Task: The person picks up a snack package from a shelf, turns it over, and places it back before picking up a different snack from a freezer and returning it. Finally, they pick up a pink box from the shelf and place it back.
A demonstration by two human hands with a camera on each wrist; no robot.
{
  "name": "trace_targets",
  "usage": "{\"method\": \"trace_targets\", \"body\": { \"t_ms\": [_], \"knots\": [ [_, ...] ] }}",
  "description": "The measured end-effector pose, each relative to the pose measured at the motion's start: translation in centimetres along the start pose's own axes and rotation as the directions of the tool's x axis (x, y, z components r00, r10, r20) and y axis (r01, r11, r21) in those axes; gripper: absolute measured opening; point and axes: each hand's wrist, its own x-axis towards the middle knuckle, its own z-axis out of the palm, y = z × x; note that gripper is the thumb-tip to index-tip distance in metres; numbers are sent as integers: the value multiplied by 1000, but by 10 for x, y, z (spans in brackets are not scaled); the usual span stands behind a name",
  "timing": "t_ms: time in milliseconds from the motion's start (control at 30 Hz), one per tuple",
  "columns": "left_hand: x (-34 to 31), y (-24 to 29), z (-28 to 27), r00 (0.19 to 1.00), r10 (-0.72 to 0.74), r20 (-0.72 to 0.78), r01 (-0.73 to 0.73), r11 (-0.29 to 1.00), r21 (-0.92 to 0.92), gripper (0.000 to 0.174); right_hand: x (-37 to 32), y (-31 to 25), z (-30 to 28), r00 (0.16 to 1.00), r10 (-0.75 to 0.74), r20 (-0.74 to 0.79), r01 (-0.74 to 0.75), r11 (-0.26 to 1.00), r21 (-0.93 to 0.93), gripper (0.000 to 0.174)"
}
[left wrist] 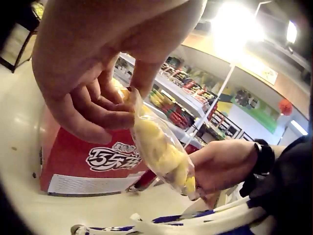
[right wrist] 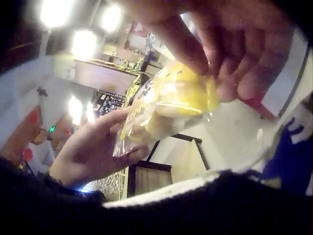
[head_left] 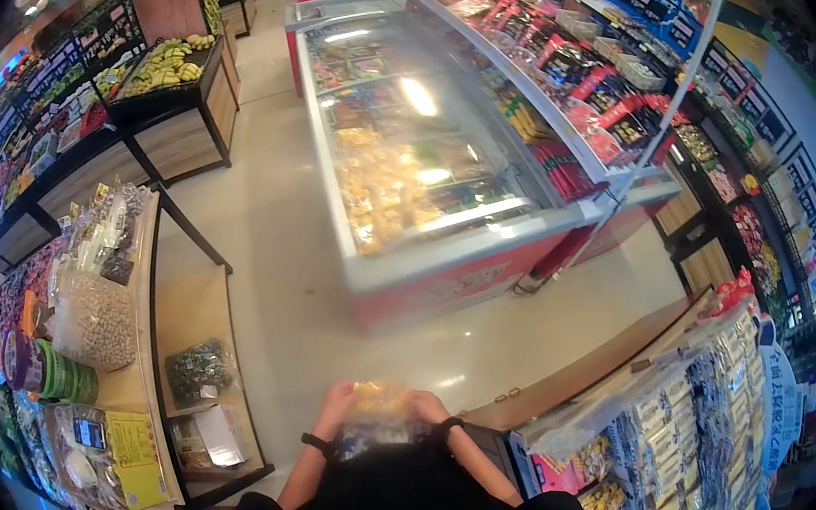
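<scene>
Both hands hold a clear plastic packet of yellow food pieces [left wrist: 159,147] in front of the body. In the head view the packet is blurred. My left hand [head_left: 336,410] pinches one end of it between thumb and fingers, as the left wrist view shows close up. At the opposite end, my right hand [right wrist: 230,54] grips the clear wrapper with curled fingers. A dark band circles each wrist. Below the packet, near the dark clothing, lies a white and blue item [left wrist: 171,219], partly hidden.
A long glass-topped freezer [head_left: 347,258] stands ahead. On the left, a wooden shelf unit [head_left: 147,296] bears bagged goods and green tubs [head_left: 67,377]. To the right, a stand [head_left: 679,437] is stacked with packaged goods. Pale floor [head_left: 277,210] runs between them.
</scene>
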Motion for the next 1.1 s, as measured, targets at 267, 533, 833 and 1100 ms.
{"method": "trace_targets", "body": {
  "t_ms": [267, 533, 833, 1100],
  "knots": [
    [47, -9, -70, 972, -98, -213, 146, 964, 220, 16, 95, -60, 27, 977, -29, 210, 105, 926, -362, 20],
    [153, 25, -165, 948, 56, -314, 1, 983, 181, 8, 244, -131, 59, 914, -182, 363, 328, 858, -395, 19],
    [262, 126, -209, 964, 54, -260, -5, 982, 187, 14, 333, -225, 73, 960, -213, 181, 237, 963, -124, 16],
    [337, 227, -164, 990, -53, -133, 71, 989, 132, 17, 334, -250, 33, 977, -205, -53, 211, 929, 305, 12]
  ]
}}
